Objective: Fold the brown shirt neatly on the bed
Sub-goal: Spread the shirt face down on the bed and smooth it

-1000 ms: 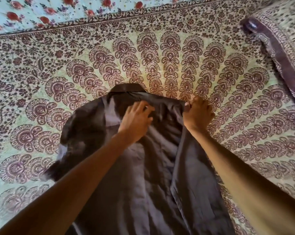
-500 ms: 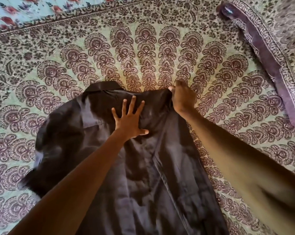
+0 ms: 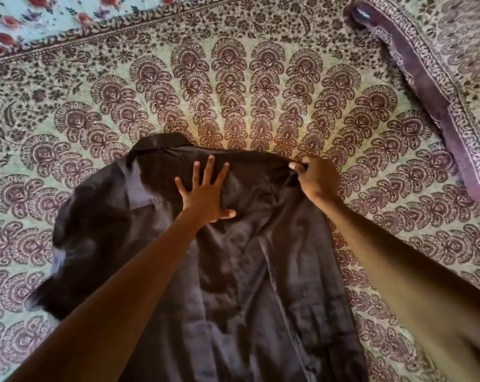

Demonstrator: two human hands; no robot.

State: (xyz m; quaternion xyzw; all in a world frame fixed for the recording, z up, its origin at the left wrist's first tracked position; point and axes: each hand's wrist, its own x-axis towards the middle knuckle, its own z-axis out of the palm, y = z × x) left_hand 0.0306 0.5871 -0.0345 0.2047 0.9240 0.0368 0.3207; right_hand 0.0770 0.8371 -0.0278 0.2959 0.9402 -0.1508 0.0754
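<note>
The brown shirt [image 3: 228,285] lies spread on the bed, collar [image 3: 161,143] pointing away from me. Its right side is folded inward over the body; the left sleeve spreads out at the left. My left hand [image 3: 205,194] presses flat on the upper chest with fingers splayed. My right hand [image 3: 317,180] pinches the fabric at the upper right corner of the fold, fingers curled round the edge.
A patterned bedsheet [image 3: 247,86] with maroon fan motifs covers the bed. A pillow [image 3: 437,64] in matching print with a purple border lies at the upper right. A floral cloth [image 3: 26,20] shows at the top left.
My left hand went from loosely curled to flat and splayed on the shirt. My right hand kept its grip on the shoulder corner. The view shifted slightly.
</note>
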